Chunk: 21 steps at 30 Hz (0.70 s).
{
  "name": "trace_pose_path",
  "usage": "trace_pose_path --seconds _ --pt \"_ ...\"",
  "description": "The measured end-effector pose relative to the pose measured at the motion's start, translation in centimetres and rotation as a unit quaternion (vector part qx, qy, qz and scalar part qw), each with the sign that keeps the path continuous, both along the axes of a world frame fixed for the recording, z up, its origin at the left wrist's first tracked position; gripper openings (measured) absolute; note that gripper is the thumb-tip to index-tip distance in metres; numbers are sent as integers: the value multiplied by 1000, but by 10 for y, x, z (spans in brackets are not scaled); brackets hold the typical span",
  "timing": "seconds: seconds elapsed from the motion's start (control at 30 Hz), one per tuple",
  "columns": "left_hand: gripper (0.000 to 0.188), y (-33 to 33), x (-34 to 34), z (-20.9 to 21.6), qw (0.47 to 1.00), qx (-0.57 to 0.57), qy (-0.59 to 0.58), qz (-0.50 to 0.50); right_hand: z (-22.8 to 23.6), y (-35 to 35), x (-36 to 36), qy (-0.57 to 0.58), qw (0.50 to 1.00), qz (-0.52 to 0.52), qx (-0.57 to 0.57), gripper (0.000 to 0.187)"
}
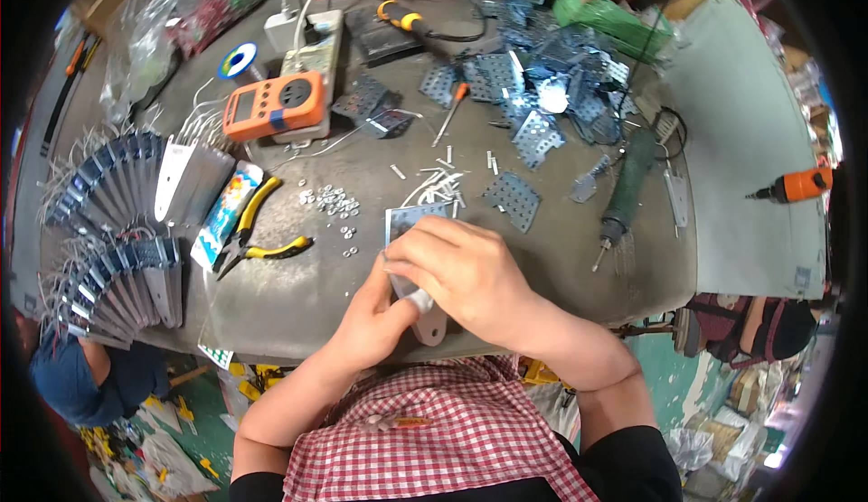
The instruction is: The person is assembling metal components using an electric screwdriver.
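Gripping a tapered grey metal piece (432, 330) near the table's front edge, with the left hand (364, 321) closed on its left side and with something white at the thumb tip. Bending the fingers of the right hand (470, 276) over the middle of the same piece, close against the left fingertips; impossible to tell whether pinching anything small beneath. Showing a rounded, holed end below the hands and a perforated blue-grey end above them.

Just beyond the hands on the table (565, 272), a cluster of slim pale screws (438, 187). Beyond the left hand and slightly left, scattered small nuts (333, 200). Farther left of that hand, yellow-and-black pliers (246, 224) beside a blue-and-white packet (226, 217), then two curved rows of similar metal pieces (167, 294) with wires. Farther beyond the left hand, an orange meter (274, 106).

Beyond the right hand and slightly right, a loose perforated plate (513, 202); well beyond it, a heap of blue-grey plates (542, 77), near an orange-handled screwdriver (461, 93). Well to the right of the right hand, a green powered screwdriver (630, 181).
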<state>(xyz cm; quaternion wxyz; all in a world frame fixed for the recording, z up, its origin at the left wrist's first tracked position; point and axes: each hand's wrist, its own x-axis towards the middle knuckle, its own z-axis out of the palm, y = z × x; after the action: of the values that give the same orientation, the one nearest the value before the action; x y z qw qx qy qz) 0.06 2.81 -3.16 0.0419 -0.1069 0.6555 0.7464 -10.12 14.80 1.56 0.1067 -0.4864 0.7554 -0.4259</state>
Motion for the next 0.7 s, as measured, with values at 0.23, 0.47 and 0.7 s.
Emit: trace_pose_path --seconds 0.23,0.47,0.7 --pt "70 19 -27 0 991 -55 76 -93 -29 39 17 18 993 -109 -36 58" --pt "41 57 -129 6 790 -510 332 -70 -43 113 -1 -107 894 -374 -223 60" --pt "17 29 -130 10 819 -448 354 61 -58 105 15 -369 794 -292 -386 68"
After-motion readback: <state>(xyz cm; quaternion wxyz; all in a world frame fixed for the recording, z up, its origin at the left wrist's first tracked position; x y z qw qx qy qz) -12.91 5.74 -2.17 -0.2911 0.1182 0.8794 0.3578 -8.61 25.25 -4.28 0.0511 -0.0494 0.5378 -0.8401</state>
